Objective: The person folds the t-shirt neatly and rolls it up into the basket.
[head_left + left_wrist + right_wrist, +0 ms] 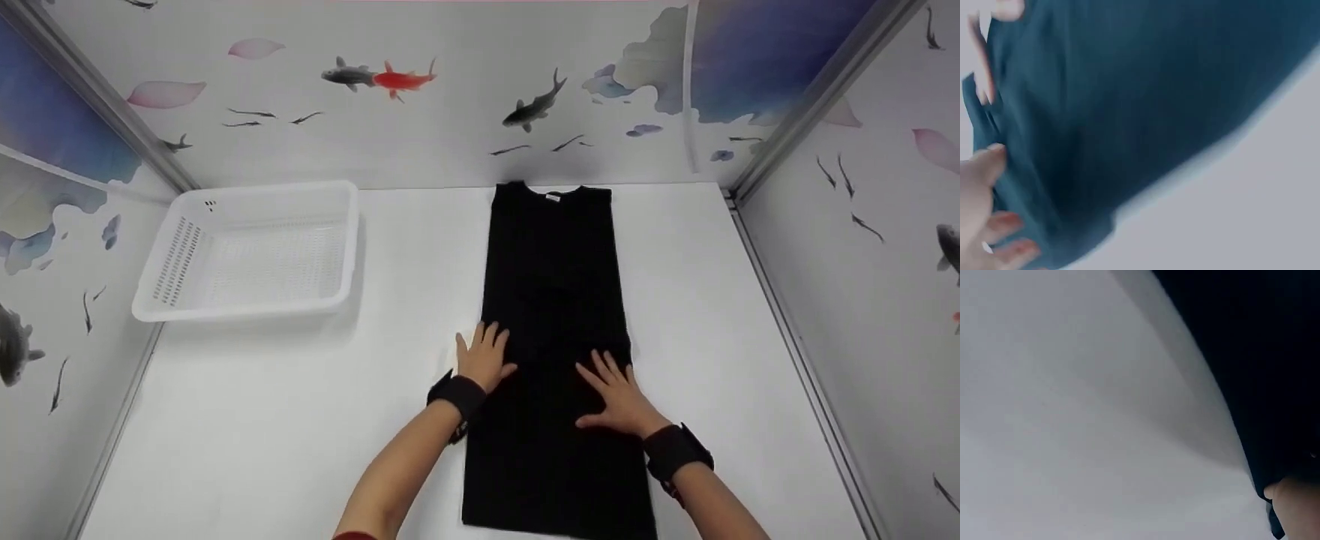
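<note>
A black shirt (555, 285), folded into a long narrow strip, lies on the white table with its collar and small pale label at the far end. My left hand (484, 360) rests across its left edge, fingers spread. On the right side of the cloth, my right hand (619, 397) lies with straight, parted fingers and the thumb pointing inward. In the left wrist view the fabric (1129, 101) looks dark teal, with fingers (1002, 228) along its left part. The right wrist view shows part of the hand (1297, 506) at the cloth's edge.
A white perforated plastic basket (345, 255) stands at the back left of the table (300, 420). Printed panels with fish and petals (450, 135) wall in the back and both sides. Each wrist wears a black band (679, 454).
</note>
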A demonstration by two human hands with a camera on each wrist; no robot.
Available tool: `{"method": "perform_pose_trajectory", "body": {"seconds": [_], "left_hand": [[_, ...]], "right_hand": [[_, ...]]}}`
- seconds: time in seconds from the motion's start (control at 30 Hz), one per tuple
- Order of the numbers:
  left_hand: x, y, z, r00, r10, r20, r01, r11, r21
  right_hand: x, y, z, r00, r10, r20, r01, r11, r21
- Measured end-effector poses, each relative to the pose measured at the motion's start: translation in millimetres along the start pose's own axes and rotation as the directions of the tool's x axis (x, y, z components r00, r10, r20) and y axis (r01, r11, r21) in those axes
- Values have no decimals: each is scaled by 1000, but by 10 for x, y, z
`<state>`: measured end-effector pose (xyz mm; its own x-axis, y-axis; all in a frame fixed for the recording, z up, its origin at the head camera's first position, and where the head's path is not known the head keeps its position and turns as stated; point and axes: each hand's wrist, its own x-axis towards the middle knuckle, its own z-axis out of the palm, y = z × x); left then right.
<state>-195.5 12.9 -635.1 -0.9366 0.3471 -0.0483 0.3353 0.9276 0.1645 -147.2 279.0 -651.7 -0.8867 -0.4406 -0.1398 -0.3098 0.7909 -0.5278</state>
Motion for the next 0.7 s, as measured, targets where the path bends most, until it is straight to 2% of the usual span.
{"method": "perform_pose_trajectory", "body": {"seconds": [0.1,0.23,0.27,0.3,0.4,0.5,0.53,0.6,0.7], "left_hand": [[284,-141,-18,997,68,21,-70,992,106],[555,-257,-1,983,90,160,-112,984,138],[601,-274,19,977,82,196,-109,985,132],[654,-330,167,977,87,195,-112,986,125],[681,-352,243,962,44,271,-79,990,119],[614,-343,243,961,11,276,-34,996,80],[568,-294,100,954,-14,300,-3,998,59],[532,-278,43,961,-23,277,19,1000,16],[552,-267,-70,955,-42,293,43,999,3]], "right_hand": [[-7,-50,19,997,2,-84,2,999,51],[-3,-96,51,988,62,-142,-49,994,97],[4,-101,57,986,78,-146,-64,993,99],[13,-102,62,985,91,-145,-76,992,104],[52,-99,67,986,126,-106,-114,987,113],[95,-84,60,988,137,-67,-129,986,110],[113,-79,51,989,134,-64,-127,986,105],[155,-61,32,990,127,-66,-121,988,92],[238,-52,-5,990,125,-72,-120,990,72]]}}
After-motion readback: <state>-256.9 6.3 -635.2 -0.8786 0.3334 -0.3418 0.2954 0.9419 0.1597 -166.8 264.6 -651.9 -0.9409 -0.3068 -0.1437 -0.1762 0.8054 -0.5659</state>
